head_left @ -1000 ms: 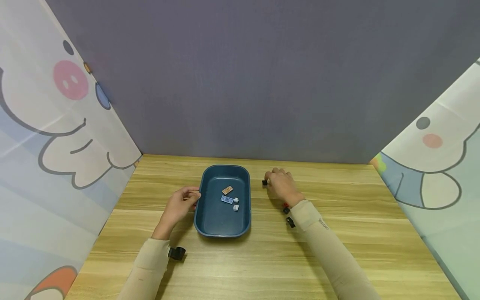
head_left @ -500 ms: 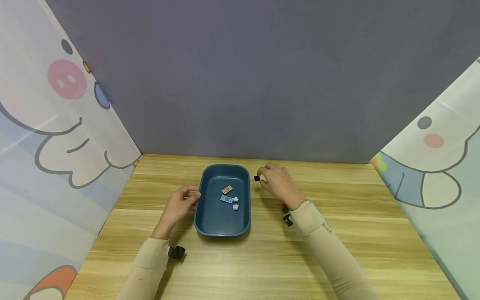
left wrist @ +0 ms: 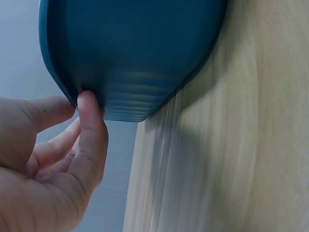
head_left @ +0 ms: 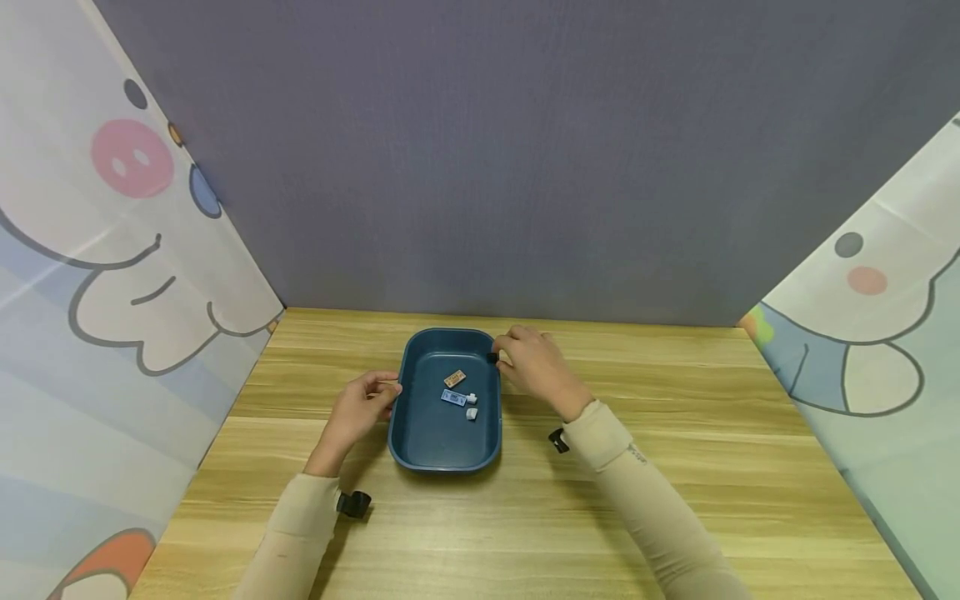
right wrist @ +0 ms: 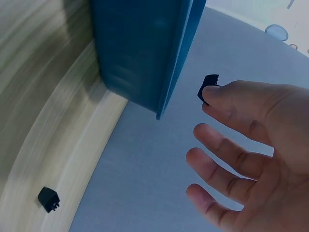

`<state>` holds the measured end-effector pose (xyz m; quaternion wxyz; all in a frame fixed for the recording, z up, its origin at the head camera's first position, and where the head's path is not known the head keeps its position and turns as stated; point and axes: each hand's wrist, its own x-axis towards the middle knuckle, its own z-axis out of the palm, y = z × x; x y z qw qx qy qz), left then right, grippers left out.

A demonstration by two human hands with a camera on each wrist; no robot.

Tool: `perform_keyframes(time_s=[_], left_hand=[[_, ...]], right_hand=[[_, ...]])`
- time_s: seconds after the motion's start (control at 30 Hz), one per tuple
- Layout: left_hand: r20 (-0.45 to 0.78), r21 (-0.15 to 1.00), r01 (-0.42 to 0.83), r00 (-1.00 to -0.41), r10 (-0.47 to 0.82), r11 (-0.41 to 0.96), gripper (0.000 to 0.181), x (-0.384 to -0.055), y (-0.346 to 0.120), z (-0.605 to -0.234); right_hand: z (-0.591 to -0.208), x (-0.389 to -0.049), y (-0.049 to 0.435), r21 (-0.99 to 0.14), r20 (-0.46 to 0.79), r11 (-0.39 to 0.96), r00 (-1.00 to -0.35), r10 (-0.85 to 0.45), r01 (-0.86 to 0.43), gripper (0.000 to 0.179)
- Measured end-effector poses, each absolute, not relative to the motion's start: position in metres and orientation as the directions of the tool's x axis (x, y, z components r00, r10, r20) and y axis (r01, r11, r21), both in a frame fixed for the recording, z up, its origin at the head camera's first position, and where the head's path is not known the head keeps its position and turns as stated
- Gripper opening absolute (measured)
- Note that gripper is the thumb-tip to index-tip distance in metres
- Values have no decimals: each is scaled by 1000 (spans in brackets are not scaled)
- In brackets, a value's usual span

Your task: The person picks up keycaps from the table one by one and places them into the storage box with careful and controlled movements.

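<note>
My left hand (head_left: 363, 410) pinches the left rim of a dark blue tray (head_left: 442, 463) between thumb and finger; the left wrist view shows the fingertips on the rim. My right hand (head_left: 537, 367) pinches a small black piece (right wrist: 208, 88) between thumb and index finger, the other fingers spread apart. In the head view this piece overlaps the tray's upper right rim. Inside the tray lie a small orange-brown printed piece (head_left: 454, 379), a light blue printed piece (head_left: 453, 397) and two small white pieces, one white piece (head_left: 472, 414) nearer the front.
Another small black piece (right wrist: 49, 199) with little prongs lies on the wooden table (head_left: 675, 400), seen in the right wrist view. A grey panel (head_left: 480, 167) stands behind the table. Cartoon-printed walls (head_left: 60, 375) flank both sides.
My right hand has moved left with the small black piece, from the table to the tray's right rim. A red and black piece on the table is now hidden. My left hand stays put.
</note>
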<state>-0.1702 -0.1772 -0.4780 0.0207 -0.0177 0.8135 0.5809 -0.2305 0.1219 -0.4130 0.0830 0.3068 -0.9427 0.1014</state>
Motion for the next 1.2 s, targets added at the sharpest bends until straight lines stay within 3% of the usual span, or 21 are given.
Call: perform_keyframes(time_s=[0.57,1.2], left_hand=[[-48,944,-47,-999,-5,328,32,-171,-178,-479],[-48,943,-49,-999,-10,330,32,-171,-178,-480]], right_hand=[[-414,-233,128,-161,251,788,-797,-549,-594,24],[-412,-220,187,-137,260,831,-830,-494,-538,26]])
